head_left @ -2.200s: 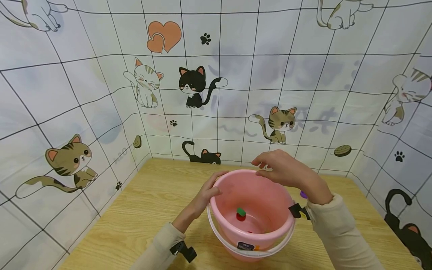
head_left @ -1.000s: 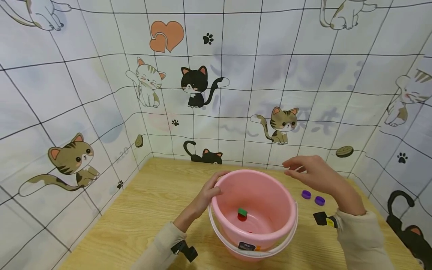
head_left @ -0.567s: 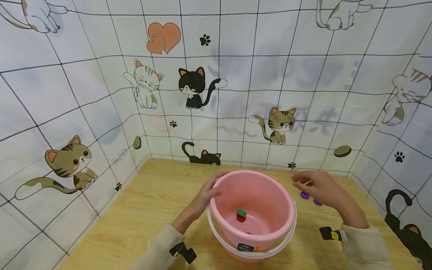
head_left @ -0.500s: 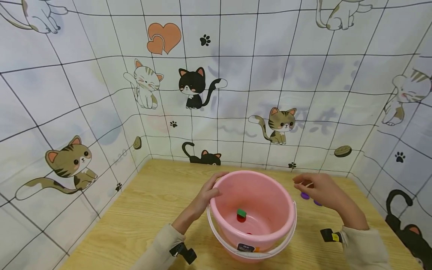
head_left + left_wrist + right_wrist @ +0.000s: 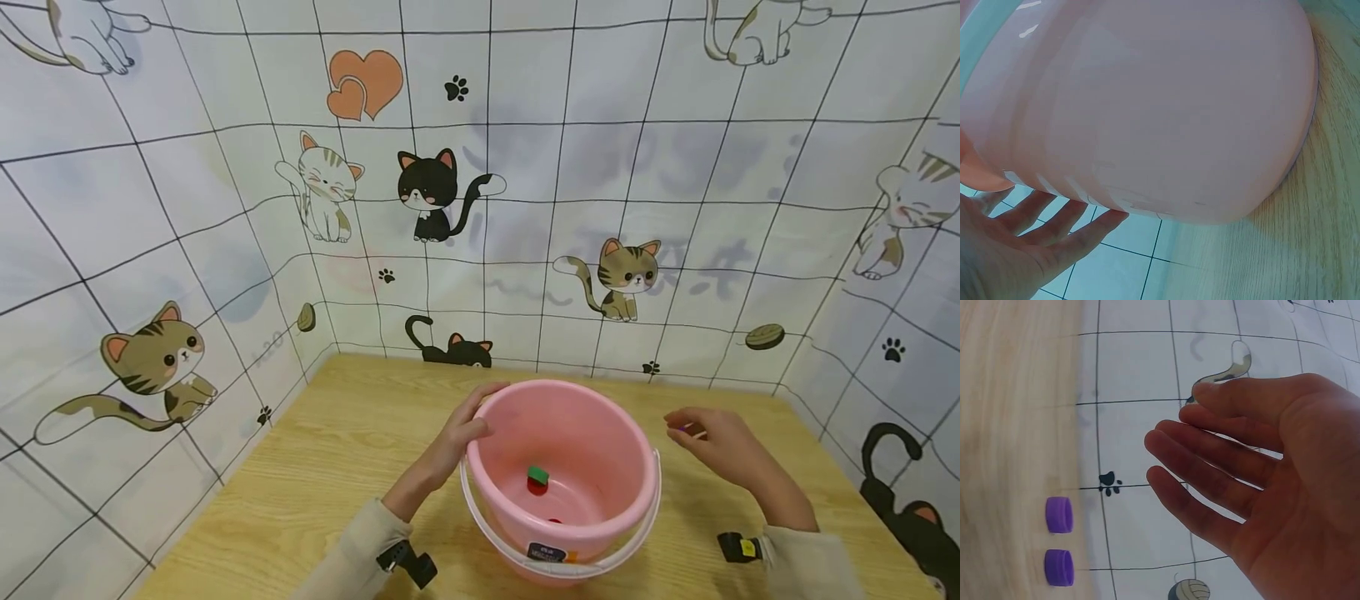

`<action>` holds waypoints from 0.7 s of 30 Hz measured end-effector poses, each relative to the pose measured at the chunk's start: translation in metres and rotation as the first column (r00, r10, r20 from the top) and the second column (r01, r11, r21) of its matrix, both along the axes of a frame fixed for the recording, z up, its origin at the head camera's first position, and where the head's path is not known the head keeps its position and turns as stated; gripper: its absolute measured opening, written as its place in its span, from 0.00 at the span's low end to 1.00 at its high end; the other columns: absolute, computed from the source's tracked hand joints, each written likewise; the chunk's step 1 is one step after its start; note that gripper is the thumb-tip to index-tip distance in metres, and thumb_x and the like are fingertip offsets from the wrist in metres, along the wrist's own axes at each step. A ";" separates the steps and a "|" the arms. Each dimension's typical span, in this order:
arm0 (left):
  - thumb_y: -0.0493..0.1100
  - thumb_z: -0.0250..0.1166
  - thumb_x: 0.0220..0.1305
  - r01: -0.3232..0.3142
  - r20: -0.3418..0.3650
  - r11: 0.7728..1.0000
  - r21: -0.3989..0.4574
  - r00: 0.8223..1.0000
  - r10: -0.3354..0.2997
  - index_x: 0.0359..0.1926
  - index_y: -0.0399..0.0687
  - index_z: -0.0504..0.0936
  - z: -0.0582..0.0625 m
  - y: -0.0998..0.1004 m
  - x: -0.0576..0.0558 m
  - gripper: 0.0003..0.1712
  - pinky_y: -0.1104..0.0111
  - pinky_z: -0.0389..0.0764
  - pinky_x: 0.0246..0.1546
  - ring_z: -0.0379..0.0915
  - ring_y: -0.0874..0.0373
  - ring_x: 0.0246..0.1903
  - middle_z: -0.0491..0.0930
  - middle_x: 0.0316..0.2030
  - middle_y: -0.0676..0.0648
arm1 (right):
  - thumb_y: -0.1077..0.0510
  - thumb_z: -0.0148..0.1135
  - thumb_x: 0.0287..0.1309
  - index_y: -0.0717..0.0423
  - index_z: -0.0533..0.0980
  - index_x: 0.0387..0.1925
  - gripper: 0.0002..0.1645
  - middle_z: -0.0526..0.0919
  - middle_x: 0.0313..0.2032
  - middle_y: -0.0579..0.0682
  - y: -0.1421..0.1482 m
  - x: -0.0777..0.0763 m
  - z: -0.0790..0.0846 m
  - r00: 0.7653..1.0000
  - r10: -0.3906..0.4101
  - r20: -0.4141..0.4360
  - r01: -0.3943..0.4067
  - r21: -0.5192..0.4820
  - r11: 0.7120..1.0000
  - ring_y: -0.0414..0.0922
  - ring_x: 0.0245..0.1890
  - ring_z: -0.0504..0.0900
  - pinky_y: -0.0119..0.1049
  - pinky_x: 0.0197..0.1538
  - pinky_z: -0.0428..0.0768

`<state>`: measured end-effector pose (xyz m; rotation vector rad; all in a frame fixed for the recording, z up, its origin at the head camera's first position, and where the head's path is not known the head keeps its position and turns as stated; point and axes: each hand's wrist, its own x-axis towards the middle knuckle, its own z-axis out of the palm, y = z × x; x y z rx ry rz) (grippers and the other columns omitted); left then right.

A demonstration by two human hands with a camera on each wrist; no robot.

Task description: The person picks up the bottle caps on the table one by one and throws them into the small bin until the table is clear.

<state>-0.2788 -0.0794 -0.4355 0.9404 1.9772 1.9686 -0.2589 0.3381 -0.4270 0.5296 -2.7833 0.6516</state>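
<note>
A pink plastic bucket (image 5: 562,408) stands on the wooden table, its white handle (image 5: 570,568) hanging down the front. My left hand (image 5: 453,437) grips the bucket's left rim, thumb over the edge and fingers against the outer wall, as the left wrist view shows. Inside the bucket lies a small green and red piece (image 5: 537,478), with a bit of red near the front wall. My right hand (image 5: 716,446) is just right of the bucket, fingers loosely bent with nothing between them. Two small purple caps (image 5: 1059,515) lie on the table; the hand mostly hides them in the head view.
The wood-grain table (image 5: 337,483) runs back to a white cloth backdrop (image 5: 525,317) with a grid and cartoon cats, which also closes off both sides. A black wrist camera (image 5: 408,560) sits on the left sleeve, another black device (image 5: 738,547) at the right sleeve.
My right hand has moved from above the bucket's rim rightward, then down toward the purple caps, now covering them from the head view. My left hand and the bucket stay put.
</note>
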 end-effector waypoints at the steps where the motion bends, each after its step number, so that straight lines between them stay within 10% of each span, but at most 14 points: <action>1: 0.40 0.50 0.64 0.000 0.001 1.000 0.000 1.000 0.000 0.77 0.56 0.63 0.000 0.000 0.000 0.38 0.34 0.82 0.48 0.76 0.27 0.55 0.69 0.68 0.34 | 0.58 0.65 0.68 0.61 0.84 0.51 0.15 0.90 0.45 0.55 0.001 0.000 -0.002 1.000 -0.003 -0.002 0.003 0.002 1.000 0.50 0.41 0.88 0.36 0.40 0.87; 21: 0.43 0.51 0.63 -0.009 0.003 1.000 -0.002 1.000 0.009 0.76 0.57 0.63 -0.001 -0.001 0.000 0.38 0.38 0.84 0.49 0.78 0.32 0.53 0.70 0.68 0.35 | 0.58 0.65 0.68 0.64 0.84 0.49 0.15 0.89 0.45 0.60 0.033 -0.010 -0.032 0.994 -0.088 0.066 0.090 -0.020 0.996 0.52 0.39 0.87 0.34 0.36 0.83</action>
